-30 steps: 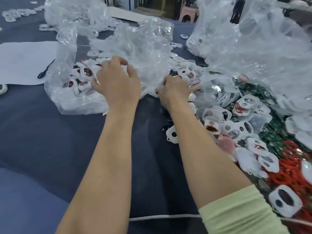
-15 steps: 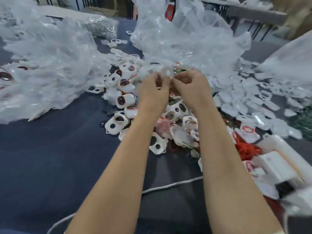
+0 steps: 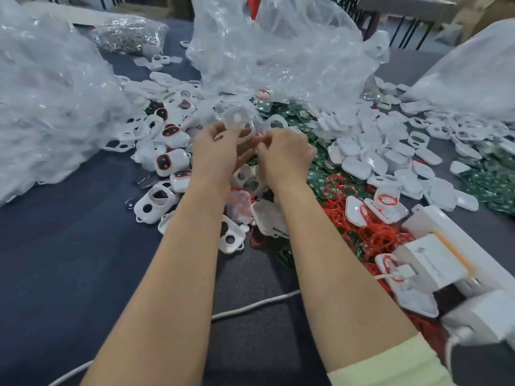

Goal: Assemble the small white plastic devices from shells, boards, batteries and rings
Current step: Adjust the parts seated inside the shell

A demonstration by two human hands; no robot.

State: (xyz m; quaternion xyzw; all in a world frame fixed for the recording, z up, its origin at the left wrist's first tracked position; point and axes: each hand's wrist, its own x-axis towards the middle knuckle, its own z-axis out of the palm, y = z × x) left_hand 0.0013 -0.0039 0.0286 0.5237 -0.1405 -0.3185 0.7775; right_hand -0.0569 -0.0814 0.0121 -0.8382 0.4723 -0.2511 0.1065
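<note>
My left hand (image 3: 220, 153) holds a white shell (image 3: 237, 121) at its fingertips, at twelve o'clock from my knuckles. Its long axis seems to run twelve to six, away from me, though blur softens it. My right hand (image 3: 284, 154) is just beside it at three o'clock, with the fingers curled in toward the shell's near edge. I cannot tell whether they pinch some small part or nothing. The right hand is nearer the supplies: green boards (image 3: 320, 174) lie in a heap at two o'clock from it, and red rings (image 3: 370, 235) in a tangle at five. Loose shells (image 3: 359, 160) spread out at three, and units with dark red windows (image 3: 170, 160) sit at nine o'clock from my left hand. All of these are far too many to count. I count two hands, one held shell, three big clear bags (image 3: 278, 51), one small bag of silvery bits (image 3: 128, 34) at eleven, and one white cord (image 3: 250, 306) across the dark table (image 3: 69, 260). I can pick out no batteries.
</note>
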